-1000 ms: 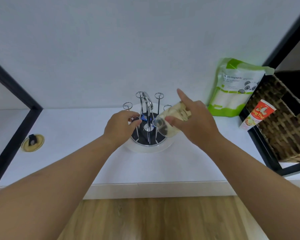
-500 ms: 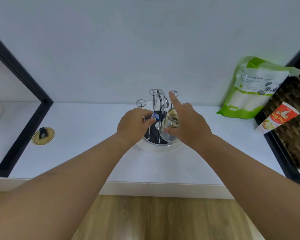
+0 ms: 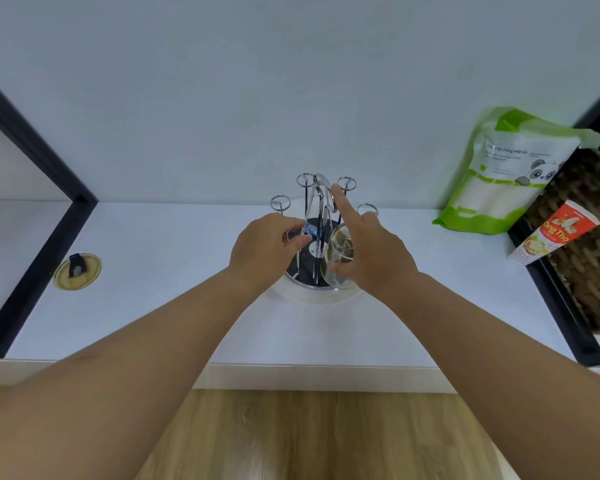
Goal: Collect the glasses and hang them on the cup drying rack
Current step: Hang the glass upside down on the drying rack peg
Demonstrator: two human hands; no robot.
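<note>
The glass (image 3: 338, 258) is at the near right side of the cup drying rack (image 3: 317, 233), directly to the left of the right hand (image 3: 374, 251) and partly under its palm. It is over the dark round base of the rack, close to the chrome pegs. The right hand holds it from the side: the thumb lies along the lower part of the glass and the other fingers curl behind it, while the index finger points straight up toward the ring-shaped peg tops (it does not touch the glass). The left hand (image 3: 264, 249) is on the left side of the rack, fingers bent together and pinching one thin peg; a ring is visible on one finger.

The glass stands almost vertical, with its long axis leaning a little to the right at the top. Its wide end looks to be down, near the base, but the clear material makes it hard to tell.

The rack is on a white counter (image 3: 174, 306), against the wall. To the right are a green and white pouch (image 3: 499, 174), a red tube (image 3: 548, 233) and a woven basket (image 3: 589, 251). A round yellow lid (image 3: 77, 271) lies at the left.
</note>
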